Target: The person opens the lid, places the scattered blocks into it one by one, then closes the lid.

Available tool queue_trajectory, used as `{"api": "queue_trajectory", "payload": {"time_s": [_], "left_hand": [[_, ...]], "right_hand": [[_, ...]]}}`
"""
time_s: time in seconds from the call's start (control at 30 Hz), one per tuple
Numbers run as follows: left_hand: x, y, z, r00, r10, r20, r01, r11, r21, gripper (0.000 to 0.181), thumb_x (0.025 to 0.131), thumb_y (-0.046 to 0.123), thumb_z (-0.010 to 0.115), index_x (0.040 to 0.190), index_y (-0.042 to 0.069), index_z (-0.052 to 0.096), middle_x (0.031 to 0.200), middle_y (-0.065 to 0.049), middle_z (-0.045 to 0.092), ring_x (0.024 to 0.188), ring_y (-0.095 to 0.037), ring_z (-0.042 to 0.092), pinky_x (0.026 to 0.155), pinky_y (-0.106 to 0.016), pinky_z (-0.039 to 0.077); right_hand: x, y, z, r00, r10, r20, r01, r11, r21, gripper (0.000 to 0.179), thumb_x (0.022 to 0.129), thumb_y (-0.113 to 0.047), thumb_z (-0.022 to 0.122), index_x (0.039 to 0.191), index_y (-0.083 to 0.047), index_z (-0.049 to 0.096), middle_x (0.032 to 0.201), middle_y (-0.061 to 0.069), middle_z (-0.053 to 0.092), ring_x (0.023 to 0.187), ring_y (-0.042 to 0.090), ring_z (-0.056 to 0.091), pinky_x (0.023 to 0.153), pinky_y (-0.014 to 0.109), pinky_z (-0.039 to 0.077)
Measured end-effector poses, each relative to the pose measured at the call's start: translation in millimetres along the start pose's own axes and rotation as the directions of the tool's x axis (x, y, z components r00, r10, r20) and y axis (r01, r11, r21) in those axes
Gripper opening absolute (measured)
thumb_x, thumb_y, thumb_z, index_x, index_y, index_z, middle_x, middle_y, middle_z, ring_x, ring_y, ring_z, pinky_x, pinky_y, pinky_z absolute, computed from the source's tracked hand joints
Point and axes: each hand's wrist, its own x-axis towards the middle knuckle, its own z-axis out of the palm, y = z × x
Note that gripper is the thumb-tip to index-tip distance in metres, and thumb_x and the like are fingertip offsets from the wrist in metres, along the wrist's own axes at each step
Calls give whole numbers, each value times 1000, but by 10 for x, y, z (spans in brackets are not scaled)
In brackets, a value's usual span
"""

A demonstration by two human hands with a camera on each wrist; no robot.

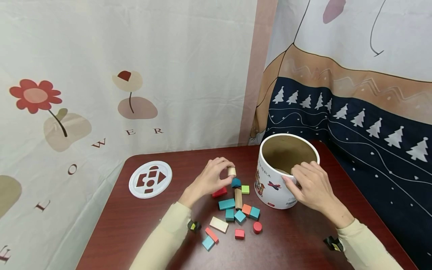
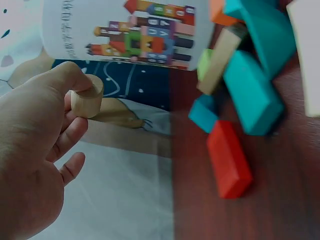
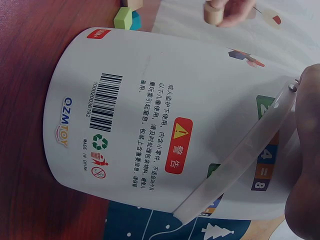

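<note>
Between thumb and fingers, my left hand point(image 1: 212, 174) pinches a plain wooden cylinder block point(image 2: 87, 97), raised above the table just left of the bucket. My right hand point(image 1: 309, 183) grips the near right rim of a large white printed bucket point(image 1: 274, 189), its fingers hooked over the edge. In the right wrist view the bucket's plastic handle point(image 3: 235, 157) hangs across its side. Below the left hand lie a blue block point(image 1: 236, 182), a red block point(image 1: 219, 192), a green block point(image 1: 245, 189) and a long wooden block point(image 1: 238, 198).
Several more blocks spread toward the table's front, among them a cream block point(image 1: 219, 224), a red cylinder point(image 1: 257, 227) and a teal block point(image 1: 208, 243). A white round lid point(image 1: 150, 179) with shaped cutouts lies at the table's back left. Printed curtains point(image 1: 189, 75) hang behind.
</note>
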Motion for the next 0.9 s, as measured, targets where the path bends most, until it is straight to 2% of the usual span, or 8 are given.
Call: {"api": "queue_trajectory", "payload": {"time_s": [0.17,0.27,0.57,0.77,0.9], "left_hand": [[134,83,-120,998,48,-41,-49,999,-15,32,98,16,86,128,8,77,127,-8,76,115,-29,70,100,-49,57],[222,146,-190,996,72,-58,-73,997,-20,30,100,18,84,128,9,77,128,-7,76,113,-27,70,100,-46,59],[492,325,-364,982,139,-126,-146,988,-47,27,101,16,83,126,8,78,123,-7,76,108,-24,67,95,-38,60],[668,452,-442,975,166,-148,-176,983,-56,27,101,16,82,126,7,77,125,-8,75,111,-24,66,96,-38,62],[790,540,-458,969,194,-150,-204,977,-54,28,100,15,83,126,7,77,125,-8,75,112,-22,65,98,-34,62]], "right_hand": [[1,-4,-5,1000,1,0,-1,1000,-2,55,115,-47,51,72,-13,50,65,-3,42,67,14,36,64,34,28],[4,-7,-4,1000,4,4,-4,1000,-3,55,115,-48,51,72,-13,49,65,-3,42,67,14,36,64,34,28],[1,-1,7,1000,4,7,-4,1000,-7,56,115,-49,50,72,-13,50,65,-3,42,67,14,36,64,35,28],[-5,8,10,1000,5,7,-5,1000,-9,56,115,-49,50,73,-14,49,65,-3,41,67,14,36,64,35,28],[-7,10,9,1000,5,7,-5,1000,-11,56,115,-49,50,72,-14,49,66,-3,41,67,14,36,64,35,28]]}}
